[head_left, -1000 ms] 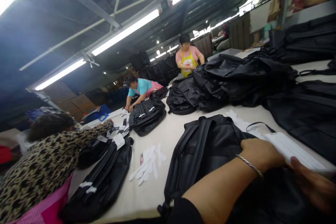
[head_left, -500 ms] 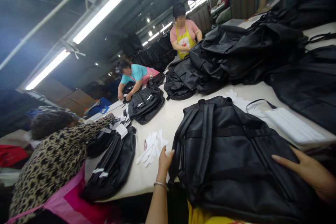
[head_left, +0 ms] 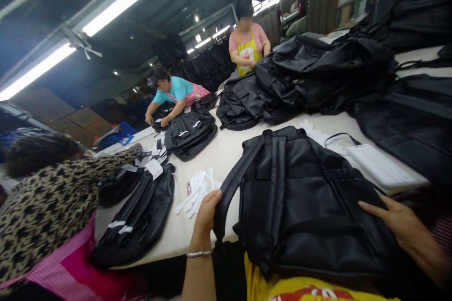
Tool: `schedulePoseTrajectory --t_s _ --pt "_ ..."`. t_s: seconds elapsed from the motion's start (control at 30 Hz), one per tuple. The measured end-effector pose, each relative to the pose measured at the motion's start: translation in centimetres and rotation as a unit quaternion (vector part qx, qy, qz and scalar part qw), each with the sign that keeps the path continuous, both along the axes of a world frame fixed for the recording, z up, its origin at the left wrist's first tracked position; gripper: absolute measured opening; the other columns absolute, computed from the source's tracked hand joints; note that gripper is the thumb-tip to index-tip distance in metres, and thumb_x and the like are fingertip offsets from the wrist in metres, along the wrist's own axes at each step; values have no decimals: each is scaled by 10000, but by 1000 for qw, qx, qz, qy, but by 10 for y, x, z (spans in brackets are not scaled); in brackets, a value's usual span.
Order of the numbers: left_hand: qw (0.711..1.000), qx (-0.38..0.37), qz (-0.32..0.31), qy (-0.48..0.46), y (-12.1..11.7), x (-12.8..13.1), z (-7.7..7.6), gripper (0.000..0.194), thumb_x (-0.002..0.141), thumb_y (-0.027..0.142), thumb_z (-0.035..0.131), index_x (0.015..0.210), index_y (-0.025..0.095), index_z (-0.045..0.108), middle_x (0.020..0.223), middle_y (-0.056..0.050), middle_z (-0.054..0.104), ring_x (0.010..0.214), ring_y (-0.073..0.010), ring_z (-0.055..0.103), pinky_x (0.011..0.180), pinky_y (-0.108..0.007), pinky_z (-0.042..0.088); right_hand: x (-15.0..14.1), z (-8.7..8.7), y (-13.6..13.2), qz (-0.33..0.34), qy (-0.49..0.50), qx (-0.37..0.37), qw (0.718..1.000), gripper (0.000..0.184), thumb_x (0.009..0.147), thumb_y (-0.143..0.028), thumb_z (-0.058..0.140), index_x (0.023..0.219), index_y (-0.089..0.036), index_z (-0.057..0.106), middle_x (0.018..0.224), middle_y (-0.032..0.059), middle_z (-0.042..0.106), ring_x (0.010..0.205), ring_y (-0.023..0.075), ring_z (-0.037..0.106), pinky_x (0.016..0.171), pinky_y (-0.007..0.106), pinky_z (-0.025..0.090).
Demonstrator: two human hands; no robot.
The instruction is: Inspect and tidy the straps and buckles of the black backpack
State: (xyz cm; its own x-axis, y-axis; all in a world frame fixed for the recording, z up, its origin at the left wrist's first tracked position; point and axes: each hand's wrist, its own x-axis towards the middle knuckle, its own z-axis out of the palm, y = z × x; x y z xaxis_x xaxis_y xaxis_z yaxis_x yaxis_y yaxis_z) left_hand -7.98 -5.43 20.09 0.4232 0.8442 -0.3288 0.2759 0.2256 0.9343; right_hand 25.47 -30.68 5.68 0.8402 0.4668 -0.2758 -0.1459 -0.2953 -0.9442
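Note:
A black backpack (head_left: 310,216) lies tilted at the near edge of the table, straps facing up. My left hand (head_left: 207,209), with a braided silver bracelet at the wrist, is closed on the left shoulder strap (head_left: 235,174), which stands away from the bag's body. The other shoulder strap (head_left: 278,183) lies flat down the panel. My right hand (head_left: 402,221) grips the bag's right side, thumb on top and the other fingers partly hidden. White paddle-shaped strips (head_left: 197,193) lie on the table just past my left hand.
Black backpacks are piled on the white table (head_left: 226,150) ahead, beside a white flat box (head_left: 381,164). At left, a person in a leopard-print top (head_left: 49,197) reaches over black bags (head_left: 141,216). Two more people (head_left: 178,91) work at the far side.
My left hand has pulled the left shoulder strap outward, away from the bag's body. The right hand keeps its hold on the bag's side. The whole view has shifted slightly.

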Motion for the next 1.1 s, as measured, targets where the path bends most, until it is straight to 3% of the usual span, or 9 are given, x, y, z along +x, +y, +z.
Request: schedulePoseTrajectory --t_s 0.1,0.23,0.33,0.47,0.53,0.6,0.73,0.93,1.1 --pt "990 -73 28 -117 -28 16 30 266 655 384 597 749 140 550 498 33 521 463 -84 488 527 -213 408 -16 14 12 -13 228 99 969 560 428 -261 753 952 -222 562 844 51 648 797 275 590 630 301 521" --pt "969 -142 23 -200 -62 52 -2 262 667 353 599 797 130 555 635 -15 595 557 -107 538 597 -241 426 -29 13 32 54 245 105 962 503 516 -314 701 977 -206 532 890 75 632 872 290 564 759 358 479" --pt "969 -160 44 -183 -77 62 -50 267 634 349 631 720 107 558 661 -41 606 624 -135 557 633 -257 428 -31 9 40 65 1 -32 997 471 610 -388 591 1016 -160 523 1016 155 570 982 344 491 858 451 392" --pt "961 -176 93 -194 -85 47 -76 263 634 353 633 719 113 568 708 -39 611 706 -144 567 712 -271 422 -43 25 50 59 -343 -50 936 491 708 -397 458 1131 -148 466 1221 142 413 1137 318 345 973 480 233" --pt "957 -168 116 -207 -86 37 -69 246 649 345 623 733 120 570 737 -34 613 730 -140 568 736 -268 417 -59 38 64 153 -274 11 949 411 708 -383 474 1057 -170 512 1130 106 497 1067 267 434 958 430 298" --pt "956 -158 128 -214 -85 28 -55 237 663 337 612 753 121 569 759 -38 616 748 -140 569 735 -264 417 -83 47 85 245 -75 58 965 381 677 -368 524 1000 -167 520 991 104 569 944 244 522 850 398 419" --pt "957 -156 110 -219 -83 20 -31 229 694 324 584 806 126 557 770 -42 620 749 -143 572 709 -259 427 -138 46 132 235 201 79 948 486 616 -277 612 1050 -141 442 915 108 590 858 221 562 687 326 489" --pt "962 -161 68 -211 -83 6 -17 227 700 278 582 863 131 523 828 -60 617 745 -140 575 704 -261 434 -180 55 155 276 297 87 910 346 626 -301 638 912 -137 531 808 78 637 725 214 598 623 317 491" --pt "966 -158 61 -195 -80 4 -24 258 699 299 566 887 134 502 869 -83 609 777 -174 579 741 -316 439 -130 119 130 288 251 149 912 253 619 -258 659 825 -138 572 786 66 647 708 200 603 628 282 505"
